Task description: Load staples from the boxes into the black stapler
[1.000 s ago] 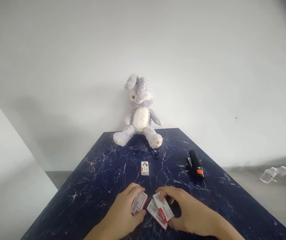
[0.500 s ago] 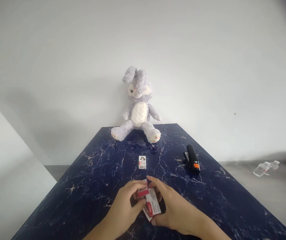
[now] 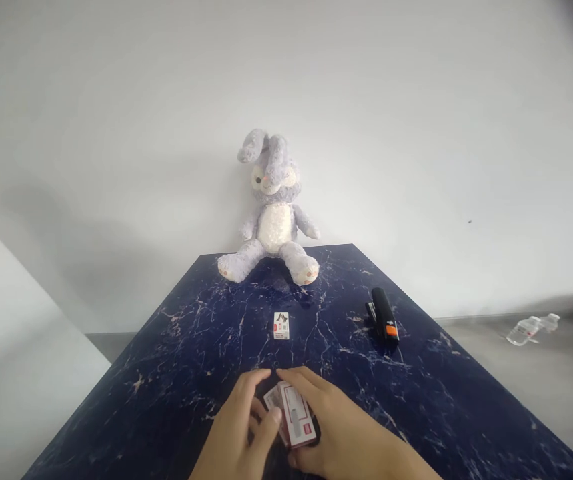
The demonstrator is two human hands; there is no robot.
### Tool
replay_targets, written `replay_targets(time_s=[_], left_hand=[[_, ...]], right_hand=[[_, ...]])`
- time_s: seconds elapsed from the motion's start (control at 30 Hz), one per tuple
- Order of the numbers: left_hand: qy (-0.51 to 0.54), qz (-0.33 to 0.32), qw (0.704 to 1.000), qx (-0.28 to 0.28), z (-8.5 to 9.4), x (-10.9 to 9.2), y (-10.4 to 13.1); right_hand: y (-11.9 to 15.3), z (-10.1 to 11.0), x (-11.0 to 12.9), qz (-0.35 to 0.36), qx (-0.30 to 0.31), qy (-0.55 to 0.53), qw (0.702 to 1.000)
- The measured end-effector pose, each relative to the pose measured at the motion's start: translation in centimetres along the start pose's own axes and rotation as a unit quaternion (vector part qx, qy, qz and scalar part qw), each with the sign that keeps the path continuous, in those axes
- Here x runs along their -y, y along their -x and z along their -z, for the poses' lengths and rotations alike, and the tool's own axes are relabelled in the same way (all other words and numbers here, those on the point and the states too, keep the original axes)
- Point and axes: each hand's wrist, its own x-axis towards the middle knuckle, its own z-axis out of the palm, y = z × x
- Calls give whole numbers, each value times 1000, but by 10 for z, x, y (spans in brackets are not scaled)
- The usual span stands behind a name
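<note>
My right hand [image 3: 333,417] grips a small white cardboard box [image 3: 299,417] with a red outline and a red label, like a staple box. Its thumb is at the near end and its fingers along the far right side. Beneath and to the left, part of a second small box [image 3: 272,399] shows. My left hand [image 3: 246,423] curls around the left side of the two boxes, thumb against their edge; its lower fingers are partly hidden. Farther off on the table lies another small box [image 3: 281,326], white with red and a dark picture.
The dark blue marbled table [image 3: 191,320] narrows toward the wall. A black stapler [image 3: 385,320] with an orange patch lies at the right. A grey plush rabbit [image 3: 273,223] sits at the back edge. Clear plastic bottles [image 3: 523,330] lie on the floor at right.
The boxes in my hands have turned, so a red-outlined white face shows on top instead of the red-and-white printed one. My left thumb has shifted slightly left. The view has moved slightly.
</note>
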Motion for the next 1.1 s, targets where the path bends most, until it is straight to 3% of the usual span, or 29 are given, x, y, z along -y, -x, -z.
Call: replay_targets(time_s=[0.07, 0.23, 0.3, 0.4, 0.53, 0.7, 0.8, 0.9, 1.0, 1.1], left_hand=[[61, 54, 997, 9, -8, 1, 2], [94, 26, 993, 63, -19, 3, -14], [34, 3, 999, 38, -8, 4, -34], [-85, -92, 992, -6, 17, 13, -78], [-119, -87, 985, 88, 31, 22, -136], [-112, -158, 975, 110, 0, -1, -175], [-99, -207, 966, 119, -29, -22, -193], [-112, -227, 964, 85, -57, -35, -214], [-116, -216, 968, 47, -81, -38, -232], [-123, -216, 968, 33, -96, -34, -239]], right_hand=[[-2, -1, 4, 14, -12, 6, 1000], [0, 9, 10, 6, -14, 85, 996], [4, 15, 10, -16, -13, 100, 995], [6, 20, 5, -36, -1, 124, 992], [-3, 25, -6, -28, 23, 148, 988], [-22, 59, -22, -38, 55, 223, 973], [-28, 95, -33, -57, 6, 290, 955], [-30, 133, -47, -47, -70, 357, 930], [-32, 158, -66, -56, -105, 408, 905], [-26, 168, -85, -77, -85, 419, 901]])
